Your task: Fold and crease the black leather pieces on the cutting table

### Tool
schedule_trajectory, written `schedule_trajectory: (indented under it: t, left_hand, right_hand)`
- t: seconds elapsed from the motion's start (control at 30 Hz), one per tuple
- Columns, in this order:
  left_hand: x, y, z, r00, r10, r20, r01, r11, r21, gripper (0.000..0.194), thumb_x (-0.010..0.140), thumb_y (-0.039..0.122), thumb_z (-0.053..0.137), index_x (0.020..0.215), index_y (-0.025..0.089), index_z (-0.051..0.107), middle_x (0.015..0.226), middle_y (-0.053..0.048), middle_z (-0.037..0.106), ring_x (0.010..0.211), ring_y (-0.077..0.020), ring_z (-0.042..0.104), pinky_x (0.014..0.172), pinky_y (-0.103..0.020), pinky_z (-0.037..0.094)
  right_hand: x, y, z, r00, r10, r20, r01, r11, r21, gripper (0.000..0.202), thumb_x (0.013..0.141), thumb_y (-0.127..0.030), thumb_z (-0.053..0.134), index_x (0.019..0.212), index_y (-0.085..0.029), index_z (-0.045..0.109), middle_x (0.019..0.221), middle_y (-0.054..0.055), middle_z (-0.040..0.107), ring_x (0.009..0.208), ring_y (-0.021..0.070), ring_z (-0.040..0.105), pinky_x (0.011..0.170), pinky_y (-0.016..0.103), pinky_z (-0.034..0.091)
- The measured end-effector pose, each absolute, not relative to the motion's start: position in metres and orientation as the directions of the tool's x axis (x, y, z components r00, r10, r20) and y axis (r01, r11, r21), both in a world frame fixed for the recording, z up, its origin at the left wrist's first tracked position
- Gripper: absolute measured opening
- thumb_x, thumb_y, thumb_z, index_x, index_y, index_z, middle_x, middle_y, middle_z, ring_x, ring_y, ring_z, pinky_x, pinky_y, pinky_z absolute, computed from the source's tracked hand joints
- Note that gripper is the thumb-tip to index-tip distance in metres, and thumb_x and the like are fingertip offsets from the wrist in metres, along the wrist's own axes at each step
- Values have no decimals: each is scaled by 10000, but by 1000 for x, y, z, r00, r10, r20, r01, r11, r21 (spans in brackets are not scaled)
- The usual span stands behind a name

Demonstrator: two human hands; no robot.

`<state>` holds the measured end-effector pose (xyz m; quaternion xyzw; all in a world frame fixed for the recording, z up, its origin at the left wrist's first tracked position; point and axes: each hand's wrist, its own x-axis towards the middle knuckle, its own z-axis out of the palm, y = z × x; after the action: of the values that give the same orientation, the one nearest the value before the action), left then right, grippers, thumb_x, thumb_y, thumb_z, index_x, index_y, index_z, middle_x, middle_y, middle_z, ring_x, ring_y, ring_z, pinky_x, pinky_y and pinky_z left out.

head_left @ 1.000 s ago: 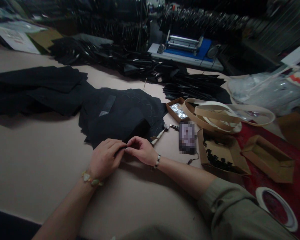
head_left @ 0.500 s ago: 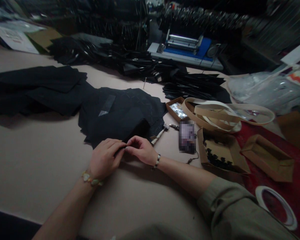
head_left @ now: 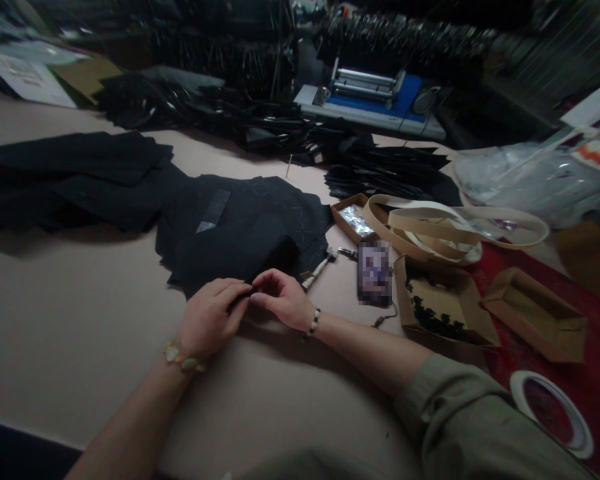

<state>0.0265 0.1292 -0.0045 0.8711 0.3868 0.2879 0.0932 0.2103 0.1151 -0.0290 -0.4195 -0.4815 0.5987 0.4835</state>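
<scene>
A stack of black fabric pieces [head_left: 260, 207] lies on the table in front of me, its near edge lifted and folded toward my hands. My left hand [head_left: 213, 313] pinches that near edge between thumb and fingers. Right beside it, my right hand [head_left: 283, 300] is closed in a pinch at the same spot, thumb and forefinger almost touching the left fingertips. Whatever small thing may sit between the fingertips is too small and dark to make out. A pale-handled tool with a metal head [head_left: 320, 268] lies just beyond my right hand.
To the right are a phone [head_left: 375, 273], a cardboard box of small black parts [head_left: 405, 300], another cardboard box [head_left: 535, 313], a coil of beige tape [head_left: 430, 220] and a white tape roll [head_left: 520, 383]. More black fabric [head_left: 70, 173] lies left. A blue machine [head_left: 410, 93] stands behind.
Almost nothing differs. Both hands stay pinched together at the fabric's near edge, with only a very slight shift of the fingers.
</scene>
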Motion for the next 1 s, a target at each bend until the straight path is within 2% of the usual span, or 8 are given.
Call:
schedule_trajectory:
  t: [0.23, 0.43, 0.67, 0.83, 1.0]
  left_hand:
    - [30, 129, -3, 463, 787, 408, 581, -617, 531, 201, 924, 248, 512, 994, 186, 689, 1007, -64, 717, 955, -194, 665, 889, -318, 520]
    - [28, 128, 2, 250, 893, 375, 589, -448, 673, 209, 913, 299, 542, 995, 196, 703, 1024, -49, 721, 956, -196, 675, 869, -301, 523]
    - [28, 128, 2, 59, 969, 239, 582, -228, 781, 234, 864, 372, 611, 996, 222, 733, 977, -21, 746, 924, -209, 687, 858, -307, 531]
    - [34, 127, -1, 70, 991, 114, 538, -134, 832, 266, 816, 409, 658, 990, 221, 728, 930, -23, 749, 857, -199, 689, 788, -286, 539]
    - [39, 126, 1, 126, 991, 54, 474, -108, 874, 291, 803, 430, 659, 984, 212, 728, 913, -31, 751, 844, -199, 696, 786, -288, 551]
  right_hand:
    - [209, 116, -33, -176, 984, -38, -184, -71, -980, 414, 703, -400, 799, 1030, -185, 662, 781, -32, 580, 679, 91, 504, 624, 225, 414]
    - [211, 115, -27, -190, 981, -50, -93, -69, -993, 313, 759, -368, 737, 1000, -174, 688, 869, 9, 669, 719, 112, 568, 672, 247, 446]
    - [213, 114, -24, -165, 986, -11, -37, -17, -999, 272, 800, -373, 704, 998, -188, 677, 852, -2, 656, 695, 109, 553, 657, 239, 456]
    - [213, 113, -29, -163, 986, 42, 22, 46, -999, 265, 815, -369, 702, 1012, -193, 681, 888, 11, 666, 778, 129, 580, 727, 258, 472]
    - [212, 113, -31, -139, 990, 25, -27, 21, -999, 266, 798, -361, 721, 1002, -193, 692, 902, 15, 688, 805, 139, 609, 778, 277, 488]
